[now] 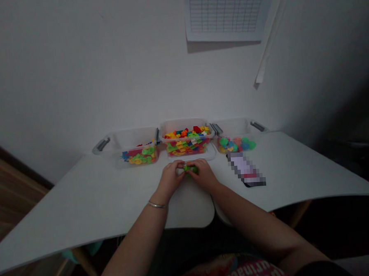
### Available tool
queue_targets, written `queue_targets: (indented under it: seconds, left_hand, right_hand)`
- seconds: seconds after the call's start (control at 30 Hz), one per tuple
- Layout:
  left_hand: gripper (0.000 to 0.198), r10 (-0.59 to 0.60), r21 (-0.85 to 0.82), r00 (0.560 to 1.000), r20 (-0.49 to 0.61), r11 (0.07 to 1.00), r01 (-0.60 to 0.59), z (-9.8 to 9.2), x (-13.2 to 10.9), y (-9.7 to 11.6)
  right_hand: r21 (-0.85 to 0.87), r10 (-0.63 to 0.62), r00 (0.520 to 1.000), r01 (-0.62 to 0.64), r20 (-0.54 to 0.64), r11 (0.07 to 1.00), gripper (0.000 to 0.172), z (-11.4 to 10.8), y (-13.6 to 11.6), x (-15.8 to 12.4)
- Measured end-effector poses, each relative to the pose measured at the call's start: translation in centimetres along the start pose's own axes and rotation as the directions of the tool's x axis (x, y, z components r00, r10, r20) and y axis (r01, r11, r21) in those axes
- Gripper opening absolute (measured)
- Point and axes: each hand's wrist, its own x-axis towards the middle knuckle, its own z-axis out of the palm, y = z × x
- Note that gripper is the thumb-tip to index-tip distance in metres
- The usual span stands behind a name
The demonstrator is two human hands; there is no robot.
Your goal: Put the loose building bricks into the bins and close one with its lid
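Both hands meet over the middle of the white table, just in front of the middle bin. My left hand (171,177), with a bracelet at the wrist, pinches the left side of some small green pieces (186,168). From the other side, my right hand (204,176) closes its fingers on the same green pieces. Fingers partly cover them, so their exact shape is hidden. Behind the hands, the middle clear bin (187,144) is filled with colourful plastic blocks.
On the white table (114,207), a left clear bin (138,150) and a right clear bin (235,137) hold colourful pieces. A phone (246,169) lies right of my hands. The wall (131,75) rises behind, with a printed sheet (224,12).
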Motion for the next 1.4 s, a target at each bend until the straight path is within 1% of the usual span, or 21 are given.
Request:
queue_targets:
  seconds: [0.1, 0.2, 0.27, 0.37, 0.43, 0.5, 0.57, 0.67, 0.83, 0.87, 0.97, 1.03, 1.1, 1.2, 1.3, 1.4]
  left_hand:
    - [0.030, 0.001, -0.023, 1.000, -0.001, 1.000, -0.001, 0.1, 0.0, -0.1]
    - [0.029, 0.008, -0.023, 1.000, -0.004, 1.000, -0.008, 0.1, -0.1, 0.0]
    - [0.031, 0.024, 0.010, 1.000, -0.003, 1.000, -0.024, 0.0, -0.2, 0.1]
    - [0.035, 0.060, 0.075, 0.998, 0.024, 0.995, -0.062, -0.1, -0.3, 0.2]
    - [0.039, 0.093, 0.095, 0.994, 0.063, 0.991, -0.099, 0.0, -0.3, 0.2]
    - [0.041, 0.124, 0.102, 0.987, 0.101, 0.986, -0.134, 0.0, -0.3, 0.2]
    - [0.041, 0.143, 0.112, 0.981, 0.131, 0.981, -0.158, 0.1, -0.3, 0.1]
    - [0.039, 0.163, 0.135, 0.970, 0.182, 0.973, -0.188, 0.2, -0.2, -0.1]
    - [0.037, 0.172, 0.187, 0.957, 0.233, 0.958, -0.218, 0.2, -0.3, -0.4]
    - [0.036, 0.166, 0.197, 0.959, 0.230, 0.957, -0.213, 0.2, -0.3, -0.4]
    - [0.032, 0.121, 0.221, 0.970, 0.212, 0.961, -0.168, 0.2, -0.4, -0.2]
    - [0.031, 0.089, 0.238, 0.976, 0.198, 0.962, -0.136, 0.1, -0.4, -0.1]
    - [0.029, 0.072, 0.250, 0.980, 0.187, 0.961, -0.118, 0.0, -0.5, 0.0]
    - [0.027, 0.064, 0.255, 0.982, 0.180, 0.961, -0.109, 0.0, -0.5, 0.0]
    - [0.025, 0.056, 0.257, 0.982, 0.181, 0.961, -0.102, 0.0, -0.5, -0.1]
    - [0.021, 0.045, 0.260, 0.983, 0.180, 0.961, -0.091, 0.0, -0.5, 0.0]
  right_hand:
    - [0.026, 0.042, 0.999, -0.042, -0.028, 0.999, 0.019, -0.5, -0.4, 0.2]
    - [0.048, 0.018, 0.990, -0.011, -0.137, 0.999, 0.022, -1.8, -0.7, 1.2]
    - [0.035, -0.026, 0.970, 0.035, -0.243, 0.999, 0.022, -3.1, -0.7, 2.2]
    - [0.017, -0.038, 0.939, 0.047, -0.343, 0.999, 0.023, -5.1, -0.2, 4.2]
    - [-0.021, -0.040, 0.922, 0.034, -0.384, 0.999, 0.025, -6.1, 0.4, 5.6]
    - [-0.069, -0.035, 0.916, 0.008, -0.399, 0.998, 0.026, -6.8, 0.9, 6.9]
    - [-0.126, -0.022, 0.919, -0.030, -0.393, 0.992, 0.023, -7.1, 1.3, 8.0]
    - [-0.203, 0.017, 0.940, -0.092, -0.342, 0.975, 0.018, -7.1, 1.6, 9.1]
    - [-0.349, 0.112, 0.954, -0.208, -0.277, 0.914, 0.026, -6.8, 1.0, 9.6]
    - [-0.381, 0.109, 0.960, -0.205, -0.258, 0.901, 0.029, -6.7, 0.7, 9.5]
    - [-0.456, 0.054, 0.980, -0.139, -0.193, 0.879, 0.033, -6.5, 0.2, 9.1]
    - [-0.494, 0.022, 0.984, -0.109, -0.178, 0.862, 0.034, -6.3, 0.1, 8.9]
    - [-0.517, 0.017, 0.984, -0.109, -0.178, 0.849, 0.035, -6.1, 0.2, 8.8]
    - [-0.510, 0.039, 0.985, -0.120, -0.167, 0.852, 0.037, -5.8, 0.5, 8.8]
    - [-0.468, 0.079, 0.984, -0.145, -0.157, 0.872, 0.038, -5.7, 0.8, 9.1]
    - [-0.421, 0.079, 0.989, -0.125, -0.123, 0.898, 0.035, -5.9, 1.3, 9.4]
